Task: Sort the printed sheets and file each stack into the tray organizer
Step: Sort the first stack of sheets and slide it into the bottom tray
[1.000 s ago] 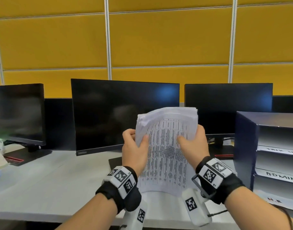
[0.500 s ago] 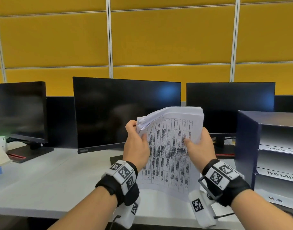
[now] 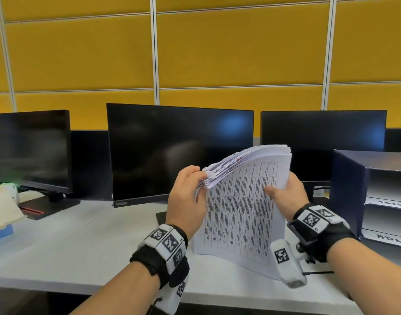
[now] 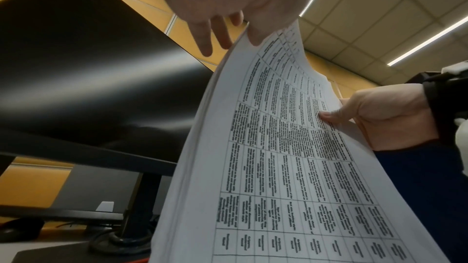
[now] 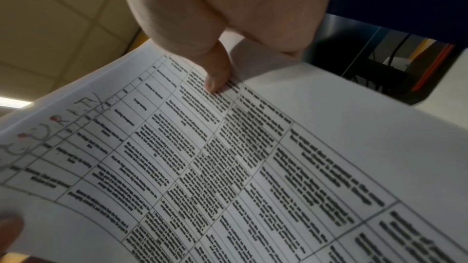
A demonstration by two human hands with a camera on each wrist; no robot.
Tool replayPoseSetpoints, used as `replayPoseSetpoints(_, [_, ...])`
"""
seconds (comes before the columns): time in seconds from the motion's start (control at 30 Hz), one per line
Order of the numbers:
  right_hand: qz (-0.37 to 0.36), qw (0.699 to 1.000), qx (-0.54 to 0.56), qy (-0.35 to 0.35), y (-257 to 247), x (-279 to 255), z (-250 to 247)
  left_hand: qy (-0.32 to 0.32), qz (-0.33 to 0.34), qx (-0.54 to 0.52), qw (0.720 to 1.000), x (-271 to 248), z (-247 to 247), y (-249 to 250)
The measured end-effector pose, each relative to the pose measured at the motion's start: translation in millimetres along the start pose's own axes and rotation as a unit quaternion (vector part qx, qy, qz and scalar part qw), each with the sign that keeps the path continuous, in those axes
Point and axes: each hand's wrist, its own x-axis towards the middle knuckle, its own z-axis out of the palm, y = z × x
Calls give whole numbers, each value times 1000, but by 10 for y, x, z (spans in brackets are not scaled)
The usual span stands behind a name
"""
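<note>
I hold a thick stack of printed sheets (image 3: pixel 242 208) upright above the desk, its top page a table of small text (image 4: pixel 291 157) (image 5: pixel 228 157). My left hand (image 3: pixel 190 192) pinches the stack's upper left corner, where the sheets fan apart. At the right edge, my right hand (image 3: pixel 285 196) grips the stack with the thumb (image 5: pixel 217 79) pressed on the front page. The dark blue tray organizer (image 3: pixel 349 192) stands to the right, with labelled shelves, one reading ADMIN.
Three dark monitors (image 3: pixel 179 151) line the back of the white desk (image 3: pixel 81 242), before a yellow panel wall. A monitor base (image 3: pixel 160 217) lies just behind my hands. Cream and blue objects (image 3: pixel 2 214) sit at the far left.
My left hand has shifted up to the stack's top left corner and the sheets there have fanned open. The stack has tilted and drifted slightly right.
</note>
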Motion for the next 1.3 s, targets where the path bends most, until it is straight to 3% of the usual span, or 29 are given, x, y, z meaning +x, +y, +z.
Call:
replayPoseSetpoints(0.1, [2, 1000, -2, 0, 26, 14, -4, 9, 21, -1, 1000, -19, -12, -30])
replayPoseSetpoints(0.27, [-5, 1000, -1, -2, 31, 19, -4, 22, -7, -23, 999, -18, 6, -50])
replayPoseSetpoints(0.33, [-13, 1000, 2, -15, 30, 13, -10, -8, -82, -73, 994, 20, -16, -2])
replayPoseSetpoints(0.43, [-25, 998, 16, -51, 17, -6, -37, -53, -240, -150, 958, 83, -17, -9])
replayPoseSetpoints(0.5, [-23, 997, 33, -69, -2, -21, -63, -62, -273, -167, 945, 112, -19, -60])
replayPoseSetpoints(0.7, [-19, 996, 40, -79, -50, -71, -87, -114, -298, -214, 923, 170, -39, -26])
replayPoseSetpoints(0.93, [-94, 995, 3, -22, -282, -334, 195, -5, -303, -170, 938, 226, 28, 181])
replayPoseSetpoints(1.17, [-53, 996, -29, -71, 21, -533, 270, -51, -405, -220, 886, 58, 38, 174])
replayPoseSetpoints(1.3, [-46, 998, 6, -45, 12, -525, 225, -43, -387, -201, 899, 85, 33, 199])
